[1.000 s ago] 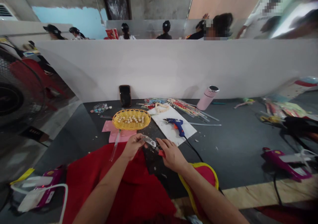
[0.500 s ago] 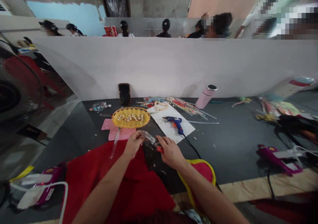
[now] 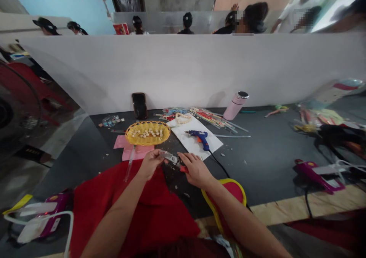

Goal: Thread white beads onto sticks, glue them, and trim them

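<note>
My right hand (image 3: 197,169) is closed around the red handles of a pair of shears (image 3: 173,158), whose metal blades and round pivot point left. My left hand (image 3: 151,162) is closed in a pinch at the blade end. Something small and pale may be between its fingertips, but I cannot make it out. Just beyond my left hand stands a yellow woven basket (image 3: 128,137) with several small pale pieces in it. A blue glue gun (image 3: 202,138) lies on a white sheet (image 3: 185,145) beyond my right hand. Red cloth (image 3: 137,212) spreads under my left forearm.
A phone (image 3: 140,106) and a pink bottle (image 3: 236,106) stand near the white partition (image 3: 177,67). Patterned strips (image 3: 210,117) lie behind the sheet. Purple power strips (image 3: 318,178) sit at both sides. Under the basket is pink paper (image 3: 137,152). Several people are beyond the partition.
The view has tipped down slightly, so the partition and table things sit higher in the picture. Both hands keep nearly the same hold around the shears.
</note>
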Tool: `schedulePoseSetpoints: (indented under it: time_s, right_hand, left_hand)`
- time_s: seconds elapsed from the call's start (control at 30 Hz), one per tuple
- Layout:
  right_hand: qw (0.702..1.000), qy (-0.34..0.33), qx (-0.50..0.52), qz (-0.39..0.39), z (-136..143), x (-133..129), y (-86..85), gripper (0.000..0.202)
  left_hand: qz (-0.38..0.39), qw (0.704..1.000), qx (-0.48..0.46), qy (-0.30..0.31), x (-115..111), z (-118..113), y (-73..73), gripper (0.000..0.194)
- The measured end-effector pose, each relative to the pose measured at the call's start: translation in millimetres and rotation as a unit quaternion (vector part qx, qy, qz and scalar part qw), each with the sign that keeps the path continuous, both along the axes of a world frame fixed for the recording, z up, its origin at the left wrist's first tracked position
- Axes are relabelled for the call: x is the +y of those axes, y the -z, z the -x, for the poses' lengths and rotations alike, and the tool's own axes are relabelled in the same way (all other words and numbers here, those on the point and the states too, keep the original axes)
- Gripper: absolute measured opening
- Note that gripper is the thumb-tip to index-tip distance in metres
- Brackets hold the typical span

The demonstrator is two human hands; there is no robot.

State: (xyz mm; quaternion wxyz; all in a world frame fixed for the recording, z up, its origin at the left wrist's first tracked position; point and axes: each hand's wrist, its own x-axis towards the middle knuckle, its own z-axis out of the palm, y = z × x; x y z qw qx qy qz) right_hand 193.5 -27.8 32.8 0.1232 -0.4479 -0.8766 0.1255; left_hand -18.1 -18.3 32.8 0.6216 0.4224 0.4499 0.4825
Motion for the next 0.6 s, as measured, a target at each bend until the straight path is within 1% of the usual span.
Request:
schedulePoseSetpoints:
  time_s: [0.13,0.2,0.27,0.43,0.6]
  right_hand:
    - [1.0,-0.022,0.002,0.002,-4.9,2.9,-3.2,0.072]
    - [1.0,-0.028,0.002,0.005,-5.3,2.9,-3.7,0.073]
    - [1.0,-0.026,0.001,0.01,-4.1,2.0,-3.1,0.074]
    - [1.0,0.007,-0.003,0.012,3.8,-3.6,2.5,0.067]
    - [1.0,0.023,0.01,0.015,8.7,-8.3,6.1,0.064]
  left_hand:
    - [0.033,0.999,-0.009,0.043,0.7,6.4,-0.8,0.02]
    - [0.043,0.997,-0.014,0.064,1.3,9.9,1.8,0.02]
    - [0.041,0.997,-0.019,0.07,2.0,12.2,6.0,0.019]
    - [0.015,0.999,-0.002,0.043,2.7,8.7,14.1,0.017]
    - [-0.029,0.999,0.027,-0.011,0.4,0.6,11.5,0.02]
